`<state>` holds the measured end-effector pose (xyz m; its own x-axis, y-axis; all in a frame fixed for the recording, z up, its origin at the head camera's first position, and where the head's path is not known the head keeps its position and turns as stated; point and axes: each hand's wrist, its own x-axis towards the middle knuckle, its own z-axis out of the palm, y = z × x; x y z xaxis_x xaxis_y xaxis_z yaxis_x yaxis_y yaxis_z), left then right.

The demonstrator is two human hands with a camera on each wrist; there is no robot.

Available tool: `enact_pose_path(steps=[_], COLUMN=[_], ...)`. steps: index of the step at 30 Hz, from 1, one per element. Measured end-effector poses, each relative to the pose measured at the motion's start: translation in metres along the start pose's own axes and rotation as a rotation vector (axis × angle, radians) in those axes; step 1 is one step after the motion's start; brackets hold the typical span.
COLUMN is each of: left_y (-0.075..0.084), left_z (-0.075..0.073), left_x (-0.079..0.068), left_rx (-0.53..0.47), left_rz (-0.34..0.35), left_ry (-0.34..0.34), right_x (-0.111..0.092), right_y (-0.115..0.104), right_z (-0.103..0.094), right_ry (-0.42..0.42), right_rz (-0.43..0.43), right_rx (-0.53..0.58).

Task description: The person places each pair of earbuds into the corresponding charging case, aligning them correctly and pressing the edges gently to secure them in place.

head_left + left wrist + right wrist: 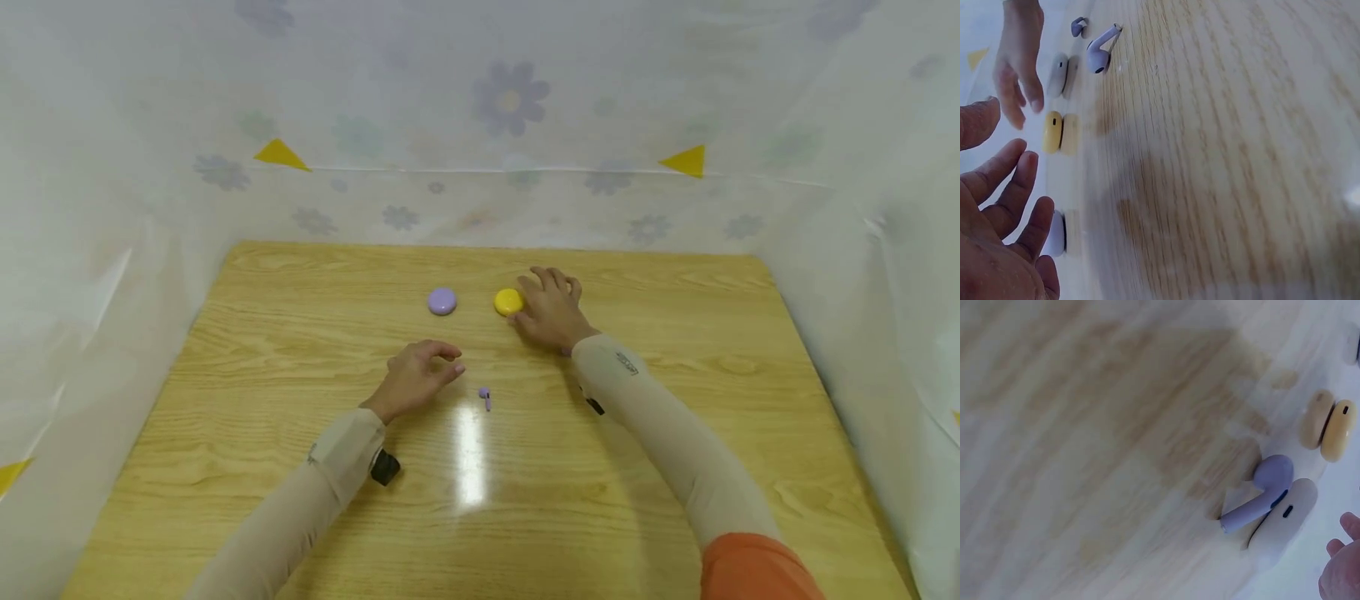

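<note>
In the head view, my right hand [551,310] is over the table just right of a round yellow earbud case [508,302], fingers loosely bent. A white case [1285,519], hidden from the head view, lies beside that hand on the table. My left hand [416,379] hovers lower left, fingers relaxed, holding nothing. A round purple case [442,302] sits left of the yellow one. One purple earbud [485,398] lies on the table between the hands. A second purple earbud [566,352] is mostly covered by my right wrist in the head view.
The wood-grain table [360,283] is enclosed by pale flowered sheeting [510,100] at the back and sides. Yellow triangles [684,162] are stuck on the sheeting. A bright reflection shows on the tabletop near the front.
</note>
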<state>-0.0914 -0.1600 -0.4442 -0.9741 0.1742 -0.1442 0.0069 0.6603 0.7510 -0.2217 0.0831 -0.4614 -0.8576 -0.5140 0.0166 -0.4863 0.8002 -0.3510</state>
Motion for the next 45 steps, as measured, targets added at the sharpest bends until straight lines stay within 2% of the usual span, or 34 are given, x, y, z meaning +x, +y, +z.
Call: enact_pose_path(steps=[6,13,16,19,25,28,33,37,45], left_y=[-0.006,-0.013,-0.018,-0.023,-0.038,-0.046,-0.053,-0.056,-0.055], left_z=[-0.005,-0.016,-0.022,-0.028,-0.039,-0.044,-0.048,-0.048,-0.046], left_x=[0.011,0.035,0.046,0.057,0.075,0.08,0.085,0.088,0.09], left_rx=[-0.056,-0.012,0.023,0.071,0.17,0.204,0.205,0.214,0.266], left_rz=[-0.027,-0.09,-0.14,-0.19,-0.237,-0.259,-0.283,-0.265,-0.217], left_ry=[0.101,0.276,0.314,0.302,0.207,0.183,0.146,0.128,0.136], right_x=[-0.02,-0.052,-0.066,-0.08,-0.107,-0.118,-0.131,-0.136,-0.141], right_y=[-0.004,-0.01,-0.015,-0.021,-0.03,-0.033,-0.036,-0.037,-0.038], right_z=[-0.005,-0.007,-0.007,-0.005,0.0,0.001,0.002,0.003,0.008], right_ry=[0.122,0.202,0.232,0.264,0.324,0.335,0.324,0.327,0.333], right_rz=[-0.044,-0.11,-0.131,-0.159,-0.251,-0.276,-0.301,-0.314,-0.321], right_rx=[0.042,0.063,0.087,0.091,0.086,0.087,0.081,0.09,0.105])
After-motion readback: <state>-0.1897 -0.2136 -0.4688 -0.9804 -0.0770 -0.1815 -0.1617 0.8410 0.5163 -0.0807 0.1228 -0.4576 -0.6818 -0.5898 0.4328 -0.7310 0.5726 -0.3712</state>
